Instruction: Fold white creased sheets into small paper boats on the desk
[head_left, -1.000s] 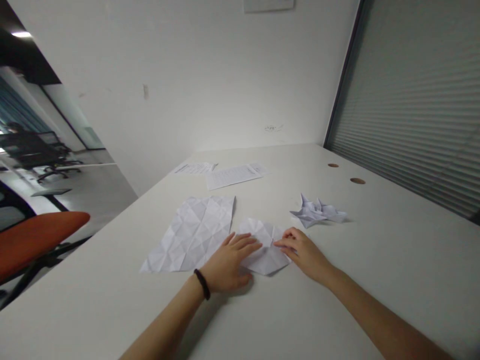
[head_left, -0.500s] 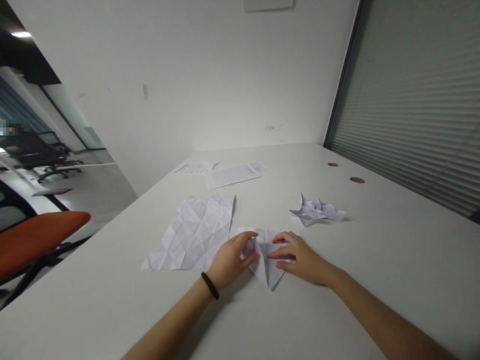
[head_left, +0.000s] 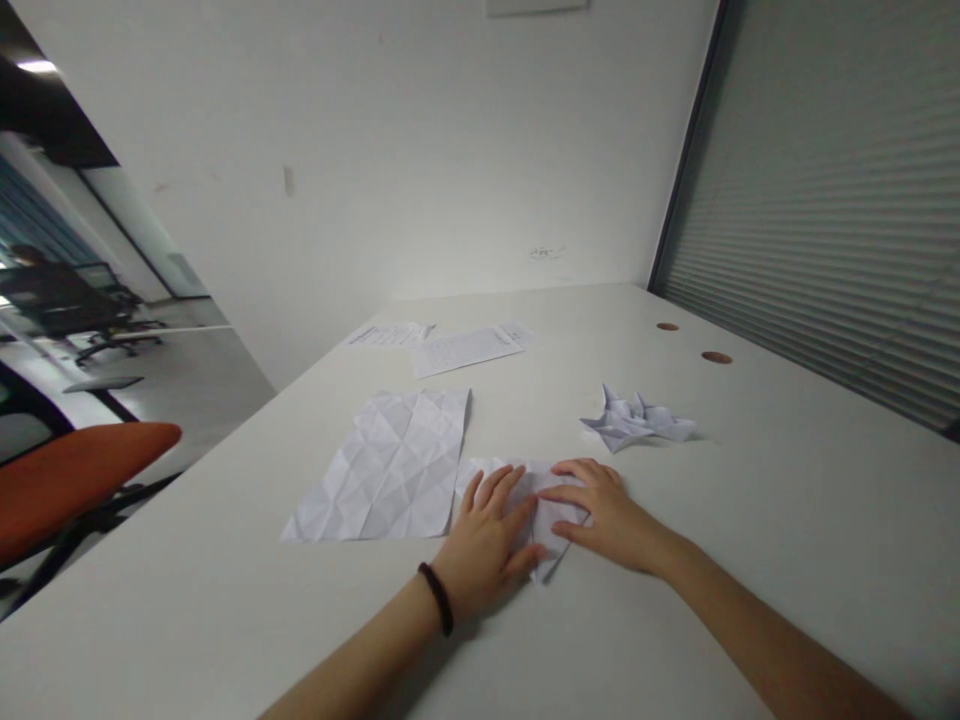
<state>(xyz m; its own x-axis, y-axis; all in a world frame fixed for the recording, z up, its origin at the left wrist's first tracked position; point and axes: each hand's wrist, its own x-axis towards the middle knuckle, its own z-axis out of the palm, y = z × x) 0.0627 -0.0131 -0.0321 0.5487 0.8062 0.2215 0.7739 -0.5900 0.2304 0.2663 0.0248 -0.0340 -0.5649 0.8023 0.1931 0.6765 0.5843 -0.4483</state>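
Note:
A folded sheet of white paper [head_left: 559, 545] lies on the table under both my hands. My left hand [head_left: 487, 540] rests flat across its left part, fingers spread, hiding much of it. On the right part, the fingertips of my right hand [head_left: 600, 510] press down with the fingers apart. Left of the folded paper lies a white sheet [head_left: 390, 465] covered in a grid of creases. Beyond my right hand sits a pointed, many-folded paper model [head_left: 634, 418].
Printed sheets [head_left: 469, 350] lie farther back on the white table [head_left: 225, 570]. Two round holes [head_left: 717, 357] show near its right edge, beside a blind-covered window [head_left: 825, 200]. An orange chair [head_left: 90, 470] stands to the left, and a person [head_left: 45, 285] sits in the background.
My left hand has come down from the raised fold and now lies flatter on the paper, its fingers spread. The fold is pressed down. My right hand has barely moved.

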